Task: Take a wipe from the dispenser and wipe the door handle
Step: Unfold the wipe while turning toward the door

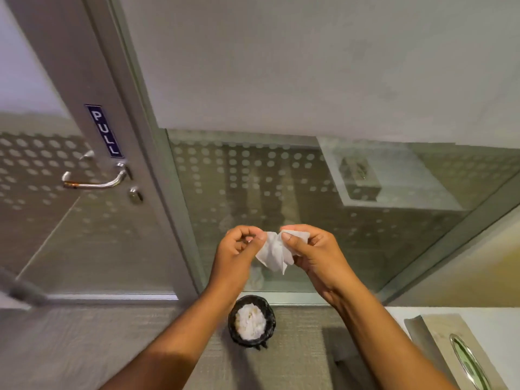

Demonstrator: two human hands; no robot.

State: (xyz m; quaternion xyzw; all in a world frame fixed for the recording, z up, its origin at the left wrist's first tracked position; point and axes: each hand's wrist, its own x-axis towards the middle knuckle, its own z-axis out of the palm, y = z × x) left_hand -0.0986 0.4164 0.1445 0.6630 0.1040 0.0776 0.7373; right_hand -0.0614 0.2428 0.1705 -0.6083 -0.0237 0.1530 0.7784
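A crumpled white wipe (273, 253) hangs between both hands in front of the glass wall. My left hand (237, 250) pinches its left edge with thumb and fingertips. My right hand (312, 253) grips its right side, part of the wipe bunched under the fingers. The chrome lever door handle (92, 181) is on the door to the left, below a blue PULL sign (104, 131), well apart from both hands. No dispenser is clearly in view.
A small black bin (251, 320) filled with used white tissues stands on the floor under my hands. A keyhole (135, 195) sits below the handle. The glass partition (309, 192) has frosted dots. A counter with a metal-rimmed opening (467, 361) is at the lower right.
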